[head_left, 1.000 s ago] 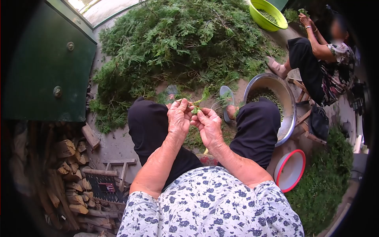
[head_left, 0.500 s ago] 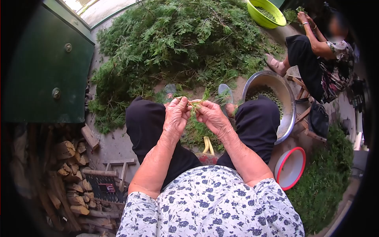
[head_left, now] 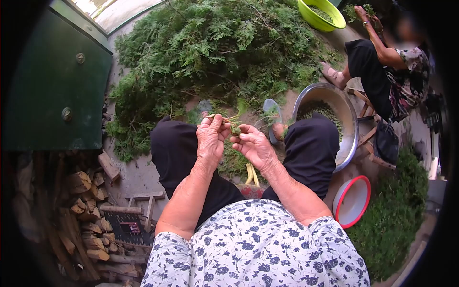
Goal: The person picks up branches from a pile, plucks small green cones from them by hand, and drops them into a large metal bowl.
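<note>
Sprig [head_left: 234, 127]: a little green one, held up near the middle of the frame.
Left hand [head_left: 211, 138]: thumb and fingers pinch the sprig's stem.
Right hand [head_left: 256, 147]: fingertips are at the leafy end; I can't tell if they grip it.
Green pile [head_left: 205, 52]: big and leafy, top middle.
Steel bowl [head_left: 345, 115]: right of the middle, with little green bits [head_left: 320, 111] in it.
Red-rimmed bowl [head_left: 351, 202]: lower right, just below the steel bowl.
Chopped wood [head_left: 91, 215]: lower left.
</note>
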Tool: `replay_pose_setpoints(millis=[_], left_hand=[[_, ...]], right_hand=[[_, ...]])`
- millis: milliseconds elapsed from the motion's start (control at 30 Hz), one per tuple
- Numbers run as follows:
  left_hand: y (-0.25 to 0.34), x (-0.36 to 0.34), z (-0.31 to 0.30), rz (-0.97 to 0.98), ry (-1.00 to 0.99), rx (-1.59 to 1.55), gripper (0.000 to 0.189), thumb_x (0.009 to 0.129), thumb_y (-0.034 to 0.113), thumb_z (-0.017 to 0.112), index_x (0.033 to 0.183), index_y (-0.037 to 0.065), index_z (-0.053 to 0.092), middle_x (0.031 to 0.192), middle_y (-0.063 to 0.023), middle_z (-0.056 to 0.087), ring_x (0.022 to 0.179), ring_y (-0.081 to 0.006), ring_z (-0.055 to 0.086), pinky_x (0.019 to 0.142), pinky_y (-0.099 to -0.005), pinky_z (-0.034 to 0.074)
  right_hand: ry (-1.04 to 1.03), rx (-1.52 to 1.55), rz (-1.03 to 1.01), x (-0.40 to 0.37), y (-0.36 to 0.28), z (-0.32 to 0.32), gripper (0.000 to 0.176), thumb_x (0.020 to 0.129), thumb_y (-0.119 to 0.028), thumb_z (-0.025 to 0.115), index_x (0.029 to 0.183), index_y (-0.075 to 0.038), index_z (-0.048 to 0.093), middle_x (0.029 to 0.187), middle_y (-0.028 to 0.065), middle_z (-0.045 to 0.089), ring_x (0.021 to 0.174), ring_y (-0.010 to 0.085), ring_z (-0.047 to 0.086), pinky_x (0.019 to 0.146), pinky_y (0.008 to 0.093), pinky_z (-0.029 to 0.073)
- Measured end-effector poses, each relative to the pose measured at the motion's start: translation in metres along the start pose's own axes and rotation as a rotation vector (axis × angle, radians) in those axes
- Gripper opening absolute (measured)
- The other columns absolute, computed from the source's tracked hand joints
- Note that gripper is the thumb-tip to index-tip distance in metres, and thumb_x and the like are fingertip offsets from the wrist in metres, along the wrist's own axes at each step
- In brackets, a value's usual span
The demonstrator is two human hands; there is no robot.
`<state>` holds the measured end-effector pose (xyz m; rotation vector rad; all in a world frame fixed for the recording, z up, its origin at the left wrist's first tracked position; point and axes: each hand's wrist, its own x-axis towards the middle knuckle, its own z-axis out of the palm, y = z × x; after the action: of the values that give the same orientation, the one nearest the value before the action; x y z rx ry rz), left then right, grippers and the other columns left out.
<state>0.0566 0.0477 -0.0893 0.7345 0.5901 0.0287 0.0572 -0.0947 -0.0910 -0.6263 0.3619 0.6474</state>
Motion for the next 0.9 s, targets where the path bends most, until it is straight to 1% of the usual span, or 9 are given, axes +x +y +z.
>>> replay_pose_setpoints(millis=[67, 200, 300, 400, 567, 633, 733, 833, 900], left_hand=[[-0.003, 0.004, -0.004, 0.046, -0.021, -0.026, 0.012, 0.086, 0.015, 0.061, 0.086, 0.005, 0.055, 0.077, -0.0017, 0.059, 0.065, -0.0117, 0.058, 0.061, -0.0261, 0.053], [-0.003, 0.002, -0.003, 0.046, -0.017, -0.024, 0.012, 0.087, 0.014, 0.061, 0.086, 0.004, 0.055, 0.077, -0.0025, 0.059, 0.064, -0.0121, 0.059, 0.061, -0.0260, 0.053], [-0.005, 0.001, -0.003, 0.019, 0.048, 0.039, 0.011, 0.087, 0.014, 0.060, 0.086, 0.004, 0.055, 0.076, -0.0030, 0.059, 0.062, -0.0120, 0.058, 0.058, -0.0254, 0.053], [-0.005, 0.003, -0.006, 0.064, 0.126, 0.135, 0.009, 0.087, 0.013, 0.059, 0.084, 0.005, 0.055, 0.072, -0.0014, 0.057, 0.057, -0.0107, 0.056, 0.052, -0.0235, 0.050], [-0.001, 0.021, -0.019, 0.144, 0.257, 0.085, 0.009, 0.088, 0.011, 0.058, 0.092, 0.005, 0.053, 0.070, -0.0001, 0.055, 0.054, -0.0083, 0.052, 0.050, -0.0217, 0.047], [0.009, 0.011, -0.005, 0.103, 0.205, 0.323, 0.010, 0.088, 0.010, 0.057, 0.095, 0.004, 0.055, 0.073, -0.0005, 0.055, 0.055, -0.0081, 0.052, 0.051, -0.0223, 0.047], [0.001, 0.004, -0.008, 0.020, 0.187, 0.447, 0.014, 0.087, 0.009, 0.056, 0.100, 0.002, 0.056, 0.074, -0.0010, 0.055, 0.056, -0.0087, 0.051, 0.052, -0.0237, 0.047], [0.001, 0.002, -0.008, 0.019, 0.119, 0.624, 0.018, 0.086, 0.009, 0.056, 0.101, 0.002, 0.057, 0.072, -0.0011, 0.054, 0.055, -0.0094, 0.051, 0.053, -0.0250, 0.046], [0.003, 0.002, -0.008, 0.004, 0.103, 0.661, 0.021, 0.084, 0.009, 0.056, 0.103, 0.001, 0.058, 0.068, -0.0003, 0.054, 0.054, -0.0092, 0.051, 0.052, -0.0249, 0.045]], right_hand=[[-0.088, 0.025, 0.026, 0.003, 0.004, 0.002, 0.022, 0.087, -0.009, 0.057, 0.105, -0.002, 0.047, 0.093, 0.0103, 0.057, 0.079, 0.0182, 0.060, 0.063, 0.0282, 0.052], [-0.030, -0.091, -0.071, 0.012, 0.016, -0.001, 0.026, 0.086, -0.006, 0.058, 0.108, 0.000, 0.045, 0.092, 0.0099, 0.056, 0.078, 0.0163, 0.060, 0.058, 0.0246, 0.050], [0.013, -0.205, -0.166, 0.010, 0.014, 0.002, 0.022, 0.086, -0.007, 0.059, 0.103, 0.001, 0.049, 0.085, 0.0080, 0.057, 0.067, 0.0120, 0.059, 0.048, 0.0198, 0.046], [0.108, -0.418, -0.061, -0.001, 0.011, 0.012, 0.014, 0.086, -0.011, 0.060, 0.087, 0.002, 0.057, 0.067, 0.0031, 0.056, 0.050, 0.0069, 0.053, 0.037, 0.0170, 0.038], [0.060, -0.348, 0.049, -0.033, -0.003, 0.024, 0.013, 0.088, -0.013, 0.058, 0.089, 0.000, 0.059, 0.068, 0.0024, 0.057, 0.051, 0.0048, 0.052, 0.038, 0.0155, 0.038], [0.058, -0.715, -0.164, -0.051, -0.038, 0.034, 0.013, 0.088, -0.011, 0.056, 0.096, -0.001, 0.060, 0.070, 0.0003, 0.057, 0.053, 0.0036, 0.051, 0.040, 0.0143, 0.038], [0.259, -0.987, -0.494, -0.072, -0.106, 0.032, 0.022, 0.083, -0.004, 0.057, 0.105, -0.004, 0.060, 0.068, -0.0007, 0.056, 0.055, 0.0038, 0.049, 0.052, 0.0181, 0.041], [0.480, -1.227, -0.775, -0.078, -0.165, -0.012, 0.026, 0.080, -0.001, 0.054, 0.104, -0.004, 0.063, 0.090, 0.0050, 0.061, 0.069, 0.0092, 0.056, 0.066, 0.0224, 0.047], [0.619, -1.548, -0.942, -0.083, -0.198, -0.058, 0.024, 0.079, -0.003, 0.056, 0.101, -0.004, 0.065, 0.096, 0.0082, 0.063, 0.085, 0.0181, 0.060, 0.080, 0.0282, 0.046]])
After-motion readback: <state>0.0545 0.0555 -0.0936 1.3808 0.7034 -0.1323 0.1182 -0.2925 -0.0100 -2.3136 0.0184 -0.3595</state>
